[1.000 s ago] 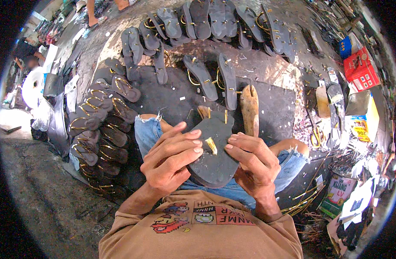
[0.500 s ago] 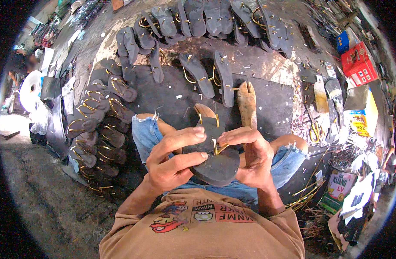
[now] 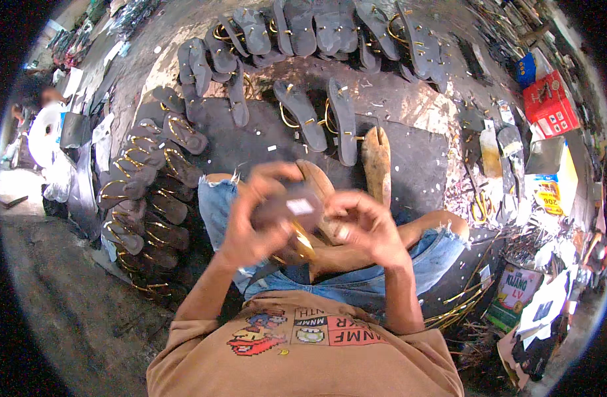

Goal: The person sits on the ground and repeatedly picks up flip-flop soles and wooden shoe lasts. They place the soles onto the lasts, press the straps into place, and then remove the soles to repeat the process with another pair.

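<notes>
1. Setting: a rough, littered floor is surrounding a dark mat (image 3: 416,152), on which pale scraps are lying. A red box (image 3: 550,102) is standing at the right edge, and loose gold strips (image 3: 467,301) are lying near the right knee.
2. Held piece: the dark sandal (image 3: 272,213) is hanging above the lap, between the two hands and blurred. The left hand (image 3: 247,221) is gripping it from the side, probably so that its face and white label (image 3: 300,207) are staying uncovered.
3. Right hand (image 3: 369,225): its fingers are bending beside the sandal's edge, the thumb standing apart; whether it is touching or pinching anything cannot be told.
4. Surrounding stock: flat, matte soles (image 3: 330,30) are forming an arc ahead, and strapped sandals (image 3: 178,135) are overlapping at the left, an arrangement apparently saving space and leaving the middle free.
5. Materials: a glossy gold strap (image 3: 303,243) is contrasting with the held piece's dull surface. A smooth, scuffed wooden last (image 3: 377,165), foot-shaped and notched, is lying ahead of the right hand; a second wooden form (image 3: 311,177) is showing between the hands.
</notes>
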Demonstrator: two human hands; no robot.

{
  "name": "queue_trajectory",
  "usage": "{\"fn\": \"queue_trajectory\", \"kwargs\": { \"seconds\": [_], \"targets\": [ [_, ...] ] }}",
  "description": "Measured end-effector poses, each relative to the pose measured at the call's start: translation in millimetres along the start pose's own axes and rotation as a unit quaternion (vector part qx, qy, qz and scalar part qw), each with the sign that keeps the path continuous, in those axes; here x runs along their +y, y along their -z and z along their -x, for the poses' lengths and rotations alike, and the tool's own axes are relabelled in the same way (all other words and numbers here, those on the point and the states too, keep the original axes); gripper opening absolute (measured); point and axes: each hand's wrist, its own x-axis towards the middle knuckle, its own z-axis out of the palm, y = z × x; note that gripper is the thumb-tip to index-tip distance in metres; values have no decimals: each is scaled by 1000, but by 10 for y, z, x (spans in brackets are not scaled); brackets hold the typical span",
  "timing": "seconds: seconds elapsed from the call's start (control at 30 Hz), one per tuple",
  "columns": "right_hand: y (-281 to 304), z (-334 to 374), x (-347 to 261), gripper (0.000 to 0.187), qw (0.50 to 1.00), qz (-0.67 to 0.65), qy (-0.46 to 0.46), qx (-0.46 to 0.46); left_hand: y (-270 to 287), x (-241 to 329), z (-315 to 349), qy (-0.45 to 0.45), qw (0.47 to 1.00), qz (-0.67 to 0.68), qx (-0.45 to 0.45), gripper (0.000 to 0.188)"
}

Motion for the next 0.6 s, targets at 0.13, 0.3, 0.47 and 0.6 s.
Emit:
{"fn": "queue_trajectory", "kwargs": {
  "seconds": [0.13, 0.3, 0.47, 0.6],
  "targets": [
    [180, -121, 988, 68, 899, 420, 29, 123, 534, -211, -484, 179, 897, 399, 72, 86],
    [279, -249, 797, 85, 679, 658, 150, 289, 843, -381, -481, 163, 842, 497, 130, 69],
    [662, -318, 813, 83, 787, 487, -98, 366, 824, -336, -510, 161, 832, 508, 158, 62],
    [779, -183, 774, 82, 934, -41, 0, 354, 904, -455, -560, 135, 857, 463, 182, 63]
  ]
}}
